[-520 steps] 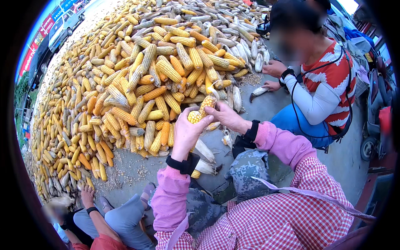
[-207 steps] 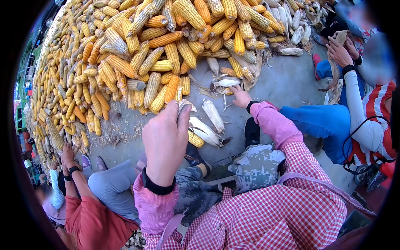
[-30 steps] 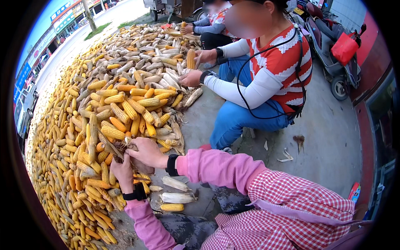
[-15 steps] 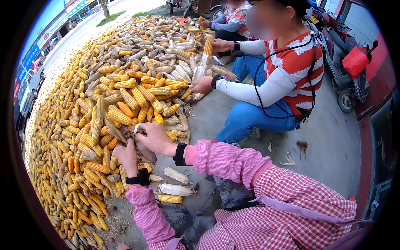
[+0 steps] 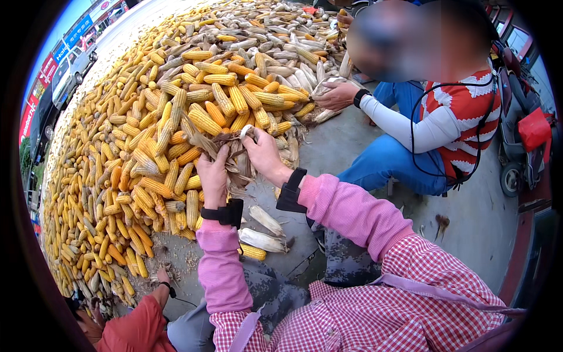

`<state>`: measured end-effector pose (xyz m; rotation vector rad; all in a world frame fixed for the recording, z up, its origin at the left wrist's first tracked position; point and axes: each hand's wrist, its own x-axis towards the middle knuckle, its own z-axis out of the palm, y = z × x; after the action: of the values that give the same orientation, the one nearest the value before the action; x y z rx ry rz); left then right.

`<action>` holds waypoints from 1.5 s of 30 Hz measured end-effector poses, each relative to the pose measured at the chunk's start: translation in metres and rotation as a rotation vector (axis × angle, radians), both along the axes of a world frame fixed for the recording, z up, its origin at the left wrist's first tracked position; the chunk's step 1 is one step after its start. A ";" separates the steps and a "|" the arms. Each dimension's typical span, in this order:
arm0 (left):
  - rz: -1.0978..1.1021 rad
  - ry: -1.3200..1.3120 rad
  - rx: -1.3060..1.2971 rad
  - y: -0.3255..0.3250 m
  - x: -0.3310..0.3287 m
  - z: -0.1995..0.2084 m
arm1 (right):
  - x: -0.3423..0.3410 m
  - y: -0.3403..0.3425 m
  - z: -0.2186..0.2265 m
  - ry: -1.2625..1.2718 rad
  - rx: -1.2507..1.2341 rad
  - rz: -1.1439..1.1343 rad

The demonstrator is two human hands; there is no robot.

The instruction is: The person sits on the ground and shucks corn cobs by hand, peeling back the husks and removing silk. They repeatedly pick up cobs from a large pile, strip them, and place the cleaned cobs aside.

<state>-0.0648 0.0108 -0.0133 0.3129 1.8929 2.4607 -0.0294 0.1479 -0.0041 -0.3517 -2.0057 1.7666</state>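
Over the near edge of the corn pile [image 5: 149, 185], my two hands are close together on dry brown corn husks [image 5: 237, 161]. My left hand [image 5: 214, 177] pinches the husks from the left, thumb up. My right hand [image 5: 268, 155] has its fingers closed at the upper right of them, with a white band [image 5: 247, 131] at the fingertips. Whether a cob is inside the husks is hidden. Loose husk leaves hang below my fingers. Bare yellow ears [image 5: 205, 122] lie just beyond my hands.
Two pale husked ears [image 5: 262, 240] and a bare cob [image 5: 253, 252] lie on the concrete by my knees. At right sits a co-worker in red and white [image 5: 463, 126], one hand [image 5: 336, 95] at a husked ear. Another person in red [image 5: 134, 325] is at lower left. A scooter [image 5: 516, 146] stands behind.
My view has turned, so the pile and my hands sit differently in it. My hands stay on the husks. The person at lower left has come into view; the co-worker at right leans closer.
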 end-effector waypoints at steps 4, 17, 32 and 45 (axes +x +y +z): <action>-0.061 -0.119 0.063 -0.001 -0.008 -0.002 | -0.021 0.011 -0.028 -0.011 -0.303 0.106; -0.049 -0.216 0.171 -0.006 0.006 0.009 | -0.012 -0.005 -0.008 0.071 -0.863 0.285; -0.099 -0.291 0.309 -0.032 -0.002 0.001 | -0.041 0.067 -0.029 0.257 -0.951 0.048; 0.039 0.207 -0.453 0.011 0.013 0.000 | -0.024 0.061 0.001 0.332 -0.817 0.055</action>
<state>-0.0517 0.0214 -0.0131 0.5305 2.4821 1.9988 -0.0536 0.2088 -0.0030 -0.2183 -1.0110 2.4267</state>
